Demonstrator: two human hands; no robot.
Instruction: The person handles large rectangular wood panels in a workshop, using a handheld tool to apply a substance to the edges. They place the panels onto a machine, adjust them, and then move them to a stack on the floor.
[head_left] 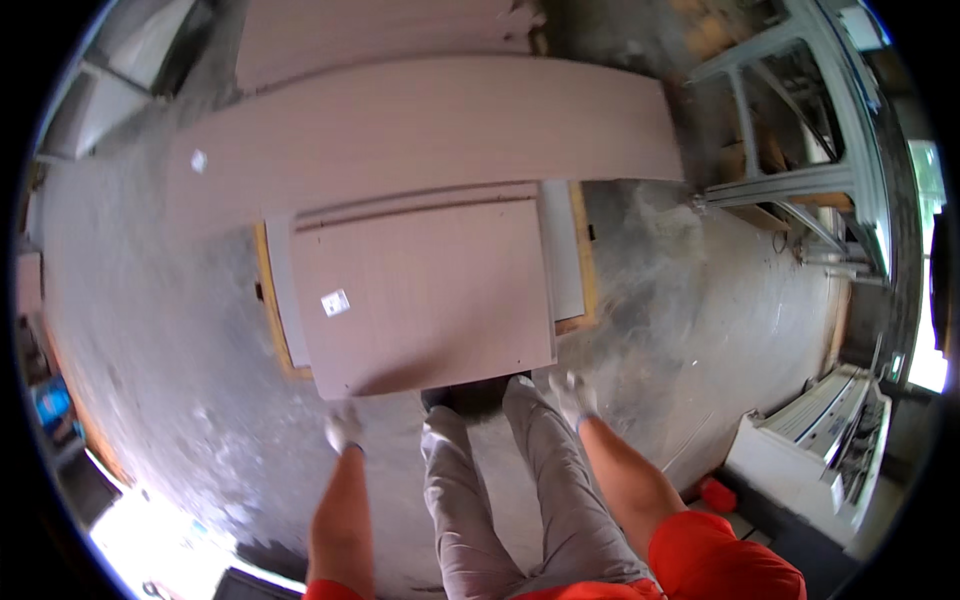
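In front of my feet lies a stack of flat brown wood-toned panels (430,290), with a small white label near the left side of the top one. My left hand (343,428), in a pale glove, hangs just off the near left corner of the stack. Its fingers are blurred but look stretched toward the panel's edge. By the near right corner is my right hand (573,397), also gloved, its fingers apart and nothing in it. Both hands appear clear of the panels. A yellow-edged frame or pallet (270,300) shows beneath the stack.
A long brown panel (430,130) lies crosswise beyond the stack, with another panel (380,35) farther back. To the right stands a grey metal frame (850,120); a white case with slats (815,440) sits nearer. Grey concrete floor (150,280) surrounds the stack.
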